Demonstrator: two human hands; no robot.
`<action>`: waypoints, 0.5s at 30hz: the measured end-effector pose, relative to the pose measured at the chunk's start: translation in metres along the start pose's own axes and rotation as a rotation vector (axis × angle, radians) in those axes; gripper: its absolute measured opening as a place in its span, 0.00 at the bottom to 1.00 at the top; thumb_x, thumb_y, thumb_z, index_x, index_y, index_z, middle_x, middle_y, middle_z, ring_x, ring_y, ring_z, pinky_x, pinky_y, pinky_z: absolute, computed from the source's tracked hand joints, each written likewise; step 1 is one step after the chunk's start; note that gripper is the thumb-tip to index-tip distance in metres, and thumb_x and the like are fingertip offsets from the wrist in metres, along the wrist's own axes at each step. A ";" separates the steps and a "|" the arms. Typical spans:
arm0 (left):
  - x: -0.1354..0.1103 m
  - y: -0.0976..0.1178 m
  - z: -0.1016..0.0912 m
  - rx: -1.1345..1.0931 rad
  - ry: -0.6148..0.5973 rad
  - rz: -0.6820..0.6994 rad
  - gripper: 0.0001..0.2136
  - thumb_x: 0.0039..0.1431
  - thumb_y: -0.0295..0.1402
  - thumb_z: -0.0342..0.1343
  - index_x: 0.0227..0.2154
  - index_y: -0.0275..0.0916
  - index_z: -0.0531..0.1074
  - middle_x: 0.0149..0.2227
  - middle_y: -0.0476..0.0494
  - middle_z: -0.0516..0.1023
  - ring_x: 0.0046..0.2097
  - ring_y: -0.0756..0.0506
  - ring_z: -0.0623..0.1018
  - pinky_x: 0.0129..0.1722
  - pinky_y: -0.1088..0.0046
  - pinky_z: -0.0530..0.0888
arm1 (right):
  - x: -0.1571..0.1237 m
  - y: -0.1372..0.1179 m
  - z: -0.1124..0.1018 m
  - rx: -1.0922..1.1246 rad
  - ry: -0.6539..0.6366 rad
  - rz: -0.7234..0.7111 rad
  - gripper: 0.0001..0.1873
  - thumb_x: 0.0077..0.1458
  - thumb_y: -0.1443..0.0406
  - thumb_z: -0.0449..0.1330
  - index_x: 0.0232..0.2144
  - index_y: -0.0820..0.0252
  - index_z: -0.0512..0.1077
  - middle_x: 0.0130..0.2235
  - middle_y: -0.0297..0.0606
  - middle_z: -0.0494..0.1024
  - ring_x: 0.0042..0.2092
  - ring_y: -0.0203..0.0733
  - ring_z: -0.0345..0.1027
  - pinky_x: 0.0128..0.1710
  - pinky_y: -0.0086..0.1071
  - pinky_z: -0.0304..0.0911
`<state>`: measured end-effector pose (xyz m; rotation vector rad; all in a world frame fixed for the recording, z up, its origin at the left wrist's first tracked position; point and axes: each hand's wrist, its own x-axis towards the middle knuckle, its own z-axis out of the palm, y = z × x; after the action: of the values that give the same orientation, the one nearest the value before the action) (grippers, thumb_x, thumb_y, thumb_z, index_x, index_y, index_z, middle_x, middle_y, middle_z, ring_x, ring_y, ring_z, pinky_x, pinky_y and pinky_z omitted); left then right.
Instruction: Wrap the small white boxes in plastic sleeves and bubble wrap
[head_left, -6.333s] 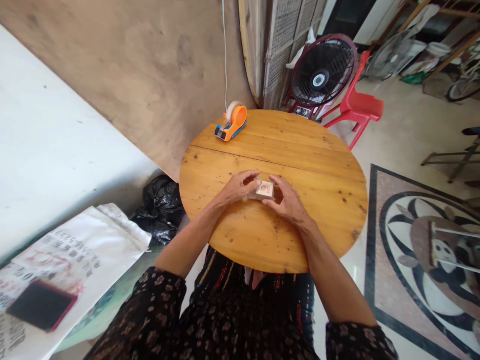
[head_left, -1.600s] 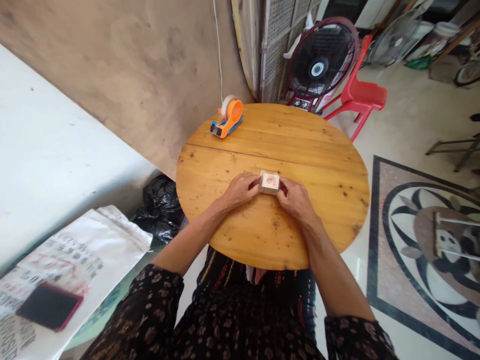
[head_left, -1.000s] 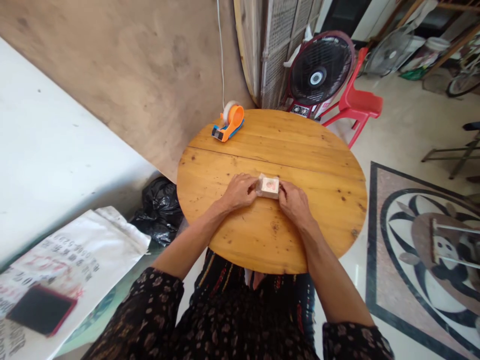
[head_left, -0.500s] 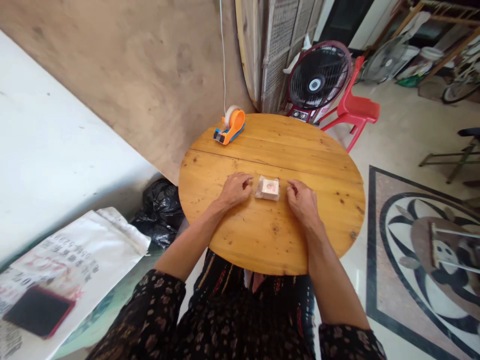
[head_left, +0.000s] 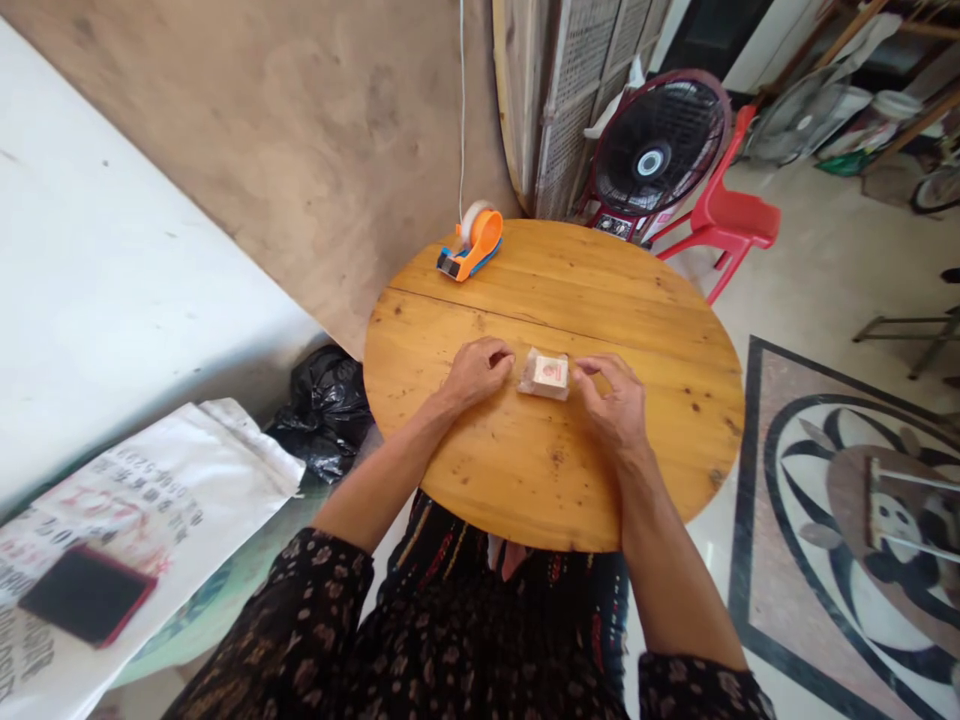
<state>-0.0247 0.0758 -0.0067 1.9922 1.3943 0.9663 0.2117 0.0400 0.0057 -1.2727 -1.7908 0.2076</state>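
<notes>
A small pale box [head_left: 551,371] with a red print on top lies on the round wooden table [head_left: 555,480]. Loose clear plastic film wraps it and sticks out at its left end. My left hand [head_left: 478,369] rests on the tabletop just left of the box, fingers curled in and thumb close to the index finger, a narrow gap from the film. To the right is my right hand [head_left: 615,398], its thumb and index finger bent with a gap between them. Their tips are right beside the box's right edge; whether they touch the film I cannot tell.
An orange and blue tape dispenser [head_left: 474,245] stands at the table's back left. Beyond the table are a floor fan [head_left: 652,160] and a red plastic chair [head_left: 731,215]. To the left are a black plastic bag [head_left: 326,410] and a phone-like dark slab [head_left: 88,595] on a white sack [head_left: 187,480].
My right hand has come in to the box's right edge, its thumb and index finger more extended. My left hand's fingers have curled slightly. The whole view has shifted a little.
</notes>
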 end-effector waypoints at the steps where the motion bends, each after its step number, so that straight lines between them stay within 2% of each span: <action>1: 0.000 0.000 0.001 -0.034 0.003 0.033 0.10 0.58 0.32 0.53 0.36 0.35 0.78 0.37 0.42 0.81 0.40 0.46 0.78 0.43 0.69 0.74 | -0.001 -0.002 0.002 0.010 0.002 -0.043 0.09 0.59 0.59 0.61 0.38 0.55 0.78 0.42 0.43 0.82 0.46 0.49 0.75 0.50 0.46 0.67; 4: 0.000 0.000 0.002 -0.102 -0.039 0.147 0.19 0.55 0.32 0.55 0.49 0.34 0.75 0.50 0.36 0.78 0.53 0.41 0.76 0.56 0.61 0.72 | -0.003 -0.008 0.010 0.009 -0.022 -0.096 0.12 0.57 0.58 0.64 0.43 0.54 0.79 0.51 0.45 0.80 0.52 0.52 0.73 0.55 0.50 0.65; 7: -0.001 0.000 0.003 -0.126 -0.156 0.211 0.31 0.52 0.34 0.58 0.61 0.33 0.65 0.61 0.31 0.69 0.62 0.36 0.69 0.64 0.53 0.66 | -0.006 -0.008 0.016 -0.014 -0.050 -0.084 0.14 0.57 0.58 0.64 0.45 0.55 0.78 0.54 0.48 0.78 0.54 0.54 0.72 0.56 0.52 0.65; 10: -0.003 0.003 0.007 -0.136 -0.256 0.227 0.40 0.50 0.35 0.60 0.67 0.34 0.56 0.65 0.29 0.64 0.65 0.32 0.65 0.65 0.50 0.63 | -0.007 -0.008 0.019 -0.023 -0.040 -0.033 0.14 0.59 0.57 0.62 0.45 0.55 0.78 0.53 0.48 0.79 0.55 0.54 0.72 0.56 0.52 0.65; 15: -0.003 0.006 0.018 -0.163 -0.263 0.232 0.43 0.51 0.36 0.61 0.69 0.35 0.51 0.66 0.29 0.62 0.65 0.31 0.64 0.66 0.47 0.62 | -0.005 -0.008 0.021 -0.017 -0.011 0.019 0.10 0.61 0.57 0.61 0.39 0.54 0.79 0.48 0.44 0.81 0.52 0.51 0.74 0.55 0.50 0.65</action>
<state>-0.0077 0.0702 -0.0137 2.0993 0.9300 0.8467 0.1909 0.0396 -0.0041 -1.3029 -1.7942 0.2111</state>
